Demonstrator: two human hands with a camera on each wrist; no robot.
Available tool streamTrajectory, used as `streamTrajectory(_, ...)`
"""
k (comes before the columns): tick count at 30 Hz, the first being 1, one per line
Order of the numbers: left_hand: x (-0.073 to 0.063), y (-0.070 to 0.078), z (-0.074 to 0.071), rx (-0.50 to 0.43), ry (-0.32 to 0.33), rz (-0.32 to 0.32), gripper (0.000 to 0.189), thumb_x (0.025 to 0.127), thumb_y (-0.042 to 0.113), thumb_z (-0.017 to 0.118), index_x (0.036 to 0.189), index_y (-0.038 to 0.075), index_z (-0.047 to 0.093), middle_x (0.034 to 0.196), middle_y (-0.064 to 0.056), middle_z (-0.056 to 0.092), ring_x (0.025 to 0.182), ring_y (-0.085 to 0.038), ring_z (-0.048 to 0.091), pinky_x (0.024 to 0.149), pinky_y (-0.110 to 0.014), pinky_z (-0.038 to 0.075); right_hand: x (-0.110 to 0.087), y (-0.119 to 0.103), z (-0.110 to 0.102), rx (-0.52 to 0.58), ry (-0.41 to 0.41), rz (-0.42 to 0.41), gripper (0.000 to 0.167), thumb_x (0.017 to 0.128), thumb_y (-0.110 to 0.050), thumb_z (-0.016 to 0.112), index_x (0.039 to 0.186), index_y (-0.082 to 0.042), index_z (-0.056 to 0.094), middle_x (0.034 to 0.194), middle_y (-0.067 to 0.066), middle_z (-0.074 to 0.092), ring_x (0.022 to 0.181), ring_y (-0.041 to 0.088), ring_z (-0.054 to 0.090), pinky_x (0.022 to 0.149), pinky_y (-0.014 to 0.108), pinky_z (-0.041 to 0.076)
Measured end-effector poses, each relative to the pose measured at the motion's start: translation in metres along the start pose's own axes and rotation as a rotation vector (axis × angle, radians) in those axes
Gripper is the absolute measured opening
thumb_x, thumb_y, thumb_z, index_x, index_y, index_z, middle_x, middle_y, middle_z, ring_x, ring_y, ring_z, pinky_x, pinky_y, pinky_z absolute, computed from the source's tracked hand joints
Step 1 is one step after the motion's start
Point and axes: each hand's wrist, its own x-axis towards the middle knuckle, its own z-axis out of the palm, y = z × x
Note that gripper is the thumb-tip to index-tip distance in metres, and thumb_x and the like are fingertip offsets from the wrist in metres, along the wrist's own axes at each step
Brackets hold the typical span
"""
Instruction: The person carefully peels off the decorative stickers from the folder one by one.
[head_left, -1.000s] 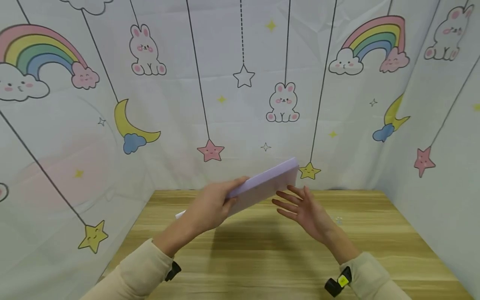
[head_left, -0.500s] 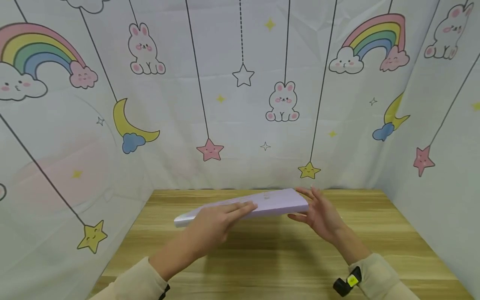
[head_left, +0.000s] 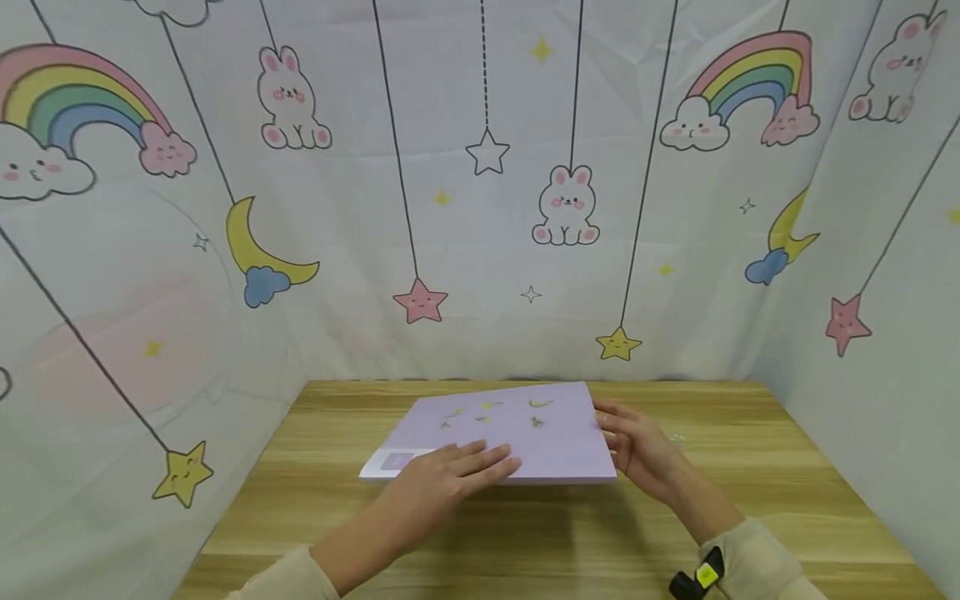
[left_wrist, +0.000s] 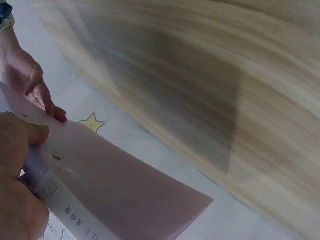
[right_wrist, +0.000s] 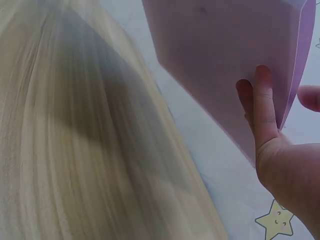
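Observation:
A lilac file folder with small gold and green motifs and a white label strip at its left is held tilted above the table. My left hand grips its near spine edge, fingers over the top; in the left wrist view the thumb lies on the pinkish underside. My right hand is at the folder's right edge. In the right wrist view its straight fingers lie along the underside, and the thumb stands apart from the edge.
Beneath the folder is a wood-grain table, with the folder's shadow on it. A small clear thing lies behind my right hand. White curtains printed with rabbits, stars and rainbows enclose the table at the back and sides.
The folder has turned from near edge-on, underside showing, to its decorated cover facing up, and has come lower. My right hand has moved from spread fingers near it to touching its right edge.

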Motion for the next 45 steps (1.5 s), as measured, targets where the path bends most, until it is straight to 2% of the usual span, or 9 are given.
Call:
streamTrajectory(4, -0.005, 0.005, 0.01, 0.067, -0.041, 0.052, 0.066, 0.09, 0.004, 0.081, 0.15, 0.026, 0.063, 0.145, 0.006, 0.066, 0.123, -0.02, 0.07, 0.094, -0.031, 0.059, -0.002, 0.006, -0.005, -0.05, 0.023, 0.035, 0.068, 0.109, -0.008, 0.054, 0.163, 0.009, 0.017, 0.118, 0.004, 0.073, 0.094, 0.013, 0.073, 0.081, 0.032, 0.062)
streamTrajectory(8, -0.009, 0.012, 0.016, 0.123, -0.106, 0.098, 0.063, 0.093, 0.014, 0.081, 0.151, 0.029, 0.062, 0.146, 0.008, 0.065, 0.121, -0.017, 0.071, 0.091, -0.028, 0.06, -0.003, 0.015, -0.012, -0.084, -0.017, 0.041, 0.069, 0.108, -0.005, 0.055, 0.163, 0.011, 0.015, 0.124, 0.005, 0.072, 0.098, 0.015, 0.075, 0.082, 0.034, 0.063)
streamTrajectory(15, -0.019, 0.02, 0.026, 0.152, -0.144, 0.11, 0.057, 0.094, 0.018, 0.076, 0.148, 0.034, 0.064, 0.145, 0.013, 0.065, 0.12, -0.014, 0.071, 0.079, -0.027, 0.062, -0.005, 0.031, -0.018, -0.131, -0.062, 0.05, 0.064, 0.108, -0.004, 0.056, 0.163, 0.006, 0.022, 0.148, 0.009, 0.06, 0.104, 0.018, 0.074, 0.084, 0.037, 0.062)
streamTrajectory(19, -0.024, 0.023, 0.029, 0.155, -0.189, 0.115, 0.057, 0.096, 0.021, 0.073, 0.151, 0.034, 0.062, 0.147, 0.012, 0.064, 0.121, -0.015, 0.07, 0.076, -0.027, 0.062, -0.005, 0.036, -0.018, -0.17, -0.052, 0.074, 0.063, 0.108, -0.004, 0.057, 0.162, 0.006, 0.025, 0.149, 0.013, 0.06, 0.105, 0.02, 0.074, 0.083, 0.04, 0.062)
streamTrajectory(25, -0.029, 0.026, 0.034, 0.134, -0.242, 0.097, 0.054, 0.101, 0.025, 0.069, 0.153, 0.036, 0.059, 0.149, 0.012, 0.063, 0.122, -0.016, 0.07, 0.063, -0.029, 0.062, -0.005, 0.043, -0.016, -0.256, -0.013, 0.087, 0.061, 0.106, -0.002, 0.058, 0.159, 0.009, 0.028, 0.15, 0.021, 0.058, 0.102, 0.021, 0.073, 0.078, 0.041, 0.063)
streamTrajectory(29, -0.033, 0.026, 0.037, 0.126, -0.272, 0.106, 0.053, 0.101, 0.027, 0.068, 0.153, 0.038, 0.059, 0.148, 0.013, 0.063, 0.121, -0.015, 0.07, 0.059, -0.028, 0.06, -0.005, 0.052, -0.016, -0.307, -0.02, 0.091, 0.061, 0.105, 0.0, 0.058, 0.158, 0.009, 0.029, 0.15, 0.024, 0.057, 0.103, 0.024, 0.071, 0.079, 0.047, 0.063)
streamTrajectory(34, -0.036, 0.025, 0.04, 0.121, -0.279, 0.116, 0.054, 0.099, 0.025, 0.072, 0.15, 0.038, 0.061, 0.146, 0.014, 0.065, 0.119, -0.013, 0.071, 0.059, -0.026, 0.059, -0.005, 0.06, -0.016, -0.349, -0.025, 0.081, 0.06, 0.104, 0.003, 0.058, 0.156, 0.012, 0.031, 0.143, 0.026, 0.058, 0.104, 0.026, 0.069, 0.079, 0.05, 0.063)
streamTrajectory(38, -0.039, 0.026, 0.041, 0.085, -0.308, 0.11, 0.054, 0.099, 0.028, 0.072, 0.151, 0.038, 0.061, 0.146, 0.014, 0.064, 0.119, -0.014, 0.07, 0.057, -0.027, 0.058, -0.005, 0.065, -0.014, -0.396, -0.006, 0.098, 0.057, 0.102, 0.004, 0.062, 0.152, 0.013, 0.036, 0.125, 0.022, 0.061, 0.098, 0.025, 0.068, 0.073, 0.049, 0.064)
streamTrajectory(45, -0.042, 0.034, 0.037, 0.052, -0.376, 0.071, 0.054, 0.097, 0.033, 0.07, 0.15, 0.042, 0.061, 0.146, 0.015, 0.063, 0.12, -0.017, 0.066, 0.051, -0.031, 0.052, -0.007, 0.069, -0.01, -0.585, 0.003, 0.101, 0.054, 0.099, 0.002, 0.068, 0.146, 0.015, 0.045, 0.103, 0.012, 0.057, 0.08, 0.021, 0.065, 0.064, 0.039, 0.062)
